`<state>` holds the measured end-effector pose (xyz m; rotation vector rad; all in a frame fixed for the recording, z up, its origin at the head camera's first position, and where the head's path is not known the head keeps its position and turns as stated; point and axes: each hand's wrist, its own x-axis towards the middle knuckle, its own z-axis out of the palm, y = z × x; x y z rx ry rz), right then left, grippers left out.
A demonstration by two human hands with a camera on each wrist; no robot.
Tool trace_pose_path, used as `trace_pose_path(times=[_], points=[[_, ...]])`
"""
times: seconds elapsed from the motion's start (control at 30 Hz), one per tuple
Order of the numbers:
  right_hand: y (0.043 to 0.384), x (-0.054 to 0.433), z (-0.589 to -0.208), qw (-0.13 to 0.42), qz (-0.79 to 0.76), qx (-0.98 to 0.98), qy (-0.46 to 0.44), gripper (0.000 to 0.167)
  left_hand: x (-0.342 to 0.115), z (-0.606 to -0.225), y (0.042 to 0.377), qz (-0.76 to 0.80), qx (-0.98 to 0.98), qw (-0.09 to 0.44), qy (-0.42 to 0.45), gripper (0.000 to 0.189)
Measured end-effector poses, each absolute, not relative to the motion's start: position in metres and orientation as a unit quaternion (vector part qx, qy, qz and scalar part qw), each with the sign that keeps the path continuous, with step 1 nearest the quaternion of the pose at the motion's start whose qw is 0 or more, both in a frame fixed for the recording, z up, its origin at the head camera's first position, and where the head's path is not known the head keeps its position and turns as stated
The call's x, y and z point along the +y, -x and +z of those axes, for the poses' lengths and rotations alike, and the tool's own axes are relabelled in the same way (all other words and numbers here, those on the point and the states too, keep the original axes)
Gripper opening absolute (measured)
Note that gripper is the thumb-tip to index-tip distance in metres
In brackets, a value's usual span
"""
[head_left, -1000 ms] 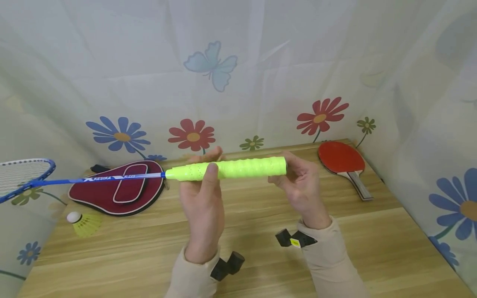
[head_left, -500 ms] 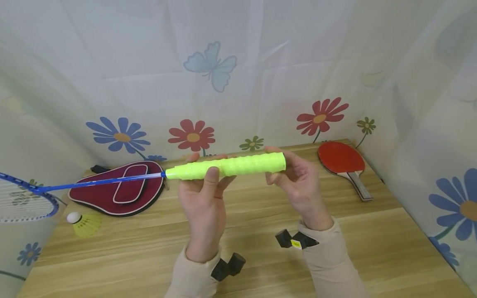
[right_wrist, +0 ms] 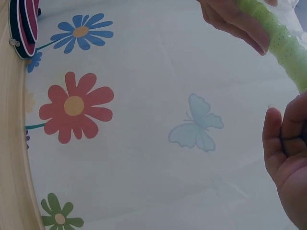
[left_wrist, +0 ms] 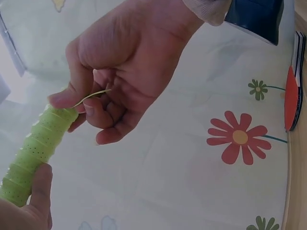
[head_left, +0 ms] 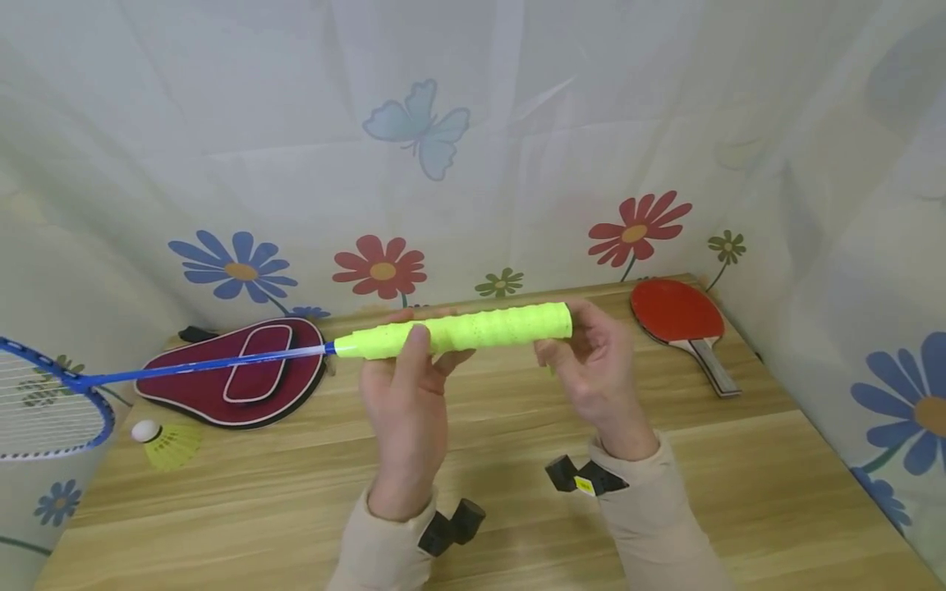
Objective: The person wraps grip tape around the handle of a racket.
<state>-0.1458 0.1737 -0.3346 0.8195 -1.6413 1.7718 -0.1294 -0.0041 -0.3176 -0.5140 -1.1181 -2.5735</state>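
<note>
A blue badminton racket [head_left: 185,368] is held level above the table, its strung head cut off by the left edge of the head view. Bright yellow-green grip tape [head_left: 510,325], dotted and ridged, wraps its handle. My left hand [head_left: 405,410] grips the handle near the cone, thumb along the near side and fingers behind. At the butt end, my right hand [head_left: 604,373] pinches the tape between thumb and forefinger. A thin strip of the tape [left_wrist: 92,97] runs from the butt into the right palm in the left wrist view; the other right fingers are curled.
On the wooden table [head_left: 517,525] lie a maroon paddle case [head_left: 185,394] and a yellow shuttlecock [head_left: 170,443] at left. A red table tennis paddle [head_left: 676,312] lies at back right. Flower-printed curtain [head_left: 473,205] encloses the back and sides.
The racket has turned about its long axis and its head end has dropped lower. The left fingers have shifted round the handle; the right hand stays at the butt end.
</note>
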Motion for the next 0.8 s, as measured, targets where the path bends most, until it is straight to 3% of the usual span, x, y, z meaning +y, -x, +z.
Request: trace_pose_path(times=[0.13, 0.33, 0.8], points=[[0.1437, 0.176, -0.3333, 0.276, 0.67, -0.626, -0.289, 0.036, -0.005, -0.3178, 0.1289, -0.893, -0.381, 0.129, 0.203, 0.03], [0.1421, 0.1794, -0.3337, 0.225, 0.684, -0.626, -0.299, 0.041, -0.0056, -0.3166, 0.1305, -0.885, -0.394, 0.162, 0.186, 0.016], [0.1446, 0.1707, -0.3324, 0.228, 0.73, -0.561, -0.317, 0.053, -0.0033, -0.3169, 0.1317, -0.898, -0.382, 0.16, 0.152, 0.018]])
